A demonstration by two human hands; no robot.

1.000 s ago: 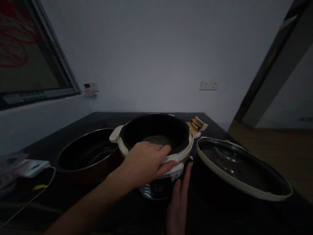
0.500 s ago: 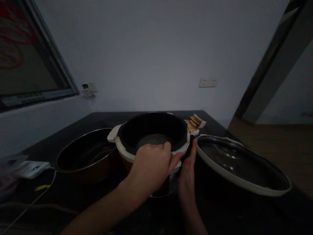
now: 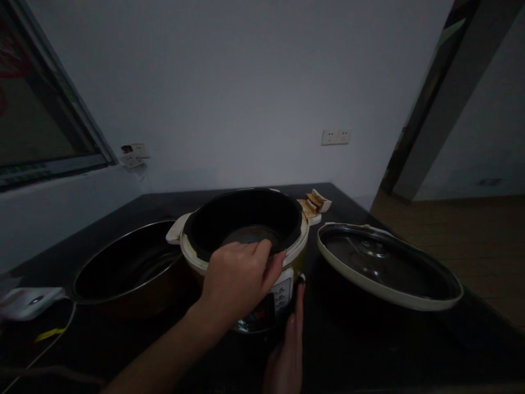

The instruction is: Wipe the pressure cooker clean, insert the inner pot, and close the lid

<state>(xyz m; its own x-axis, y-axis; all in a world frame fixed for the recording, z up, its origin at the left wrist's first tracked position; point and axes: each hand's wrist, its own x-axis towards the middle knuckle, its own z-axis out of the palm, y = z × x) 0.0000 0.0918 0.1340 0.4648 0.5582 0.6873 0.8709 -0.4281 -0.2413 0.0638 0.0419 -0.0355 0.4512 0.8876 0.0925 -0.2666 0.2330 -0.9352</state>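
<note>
A pale-bodied electric cooker (image 3: 245, 268) with a black interior and a front button panel stands uncovered in the middle. My left hand (image 3: 235, 273) is closed over its front rim, fingers inside and thumb on the outside. Low at the cooker's front right side is my right hand (image 3: 289, 339), its fingers stretched out and pointing up. A small dark thing with a pale spot shows at those fingertips; I cannot make out what it is, nor whether the palm touches the cooker.
Left of the cooker sits a wide dark pot (image 3: 127, 268). On the right lies a round lid (image 3: 389, 262) with a pale rim. A white device (image 3: 33, 302) with a cord is at the far left. Wall sockets (image 3: 336, 137) are behind the dark countertop (image 3: 344, 350).
My right hand has moved down along the cooker's side, uncovering the button panel. My left hand keeps its grip on the rim. The whole view has shifted slightly.
</note>
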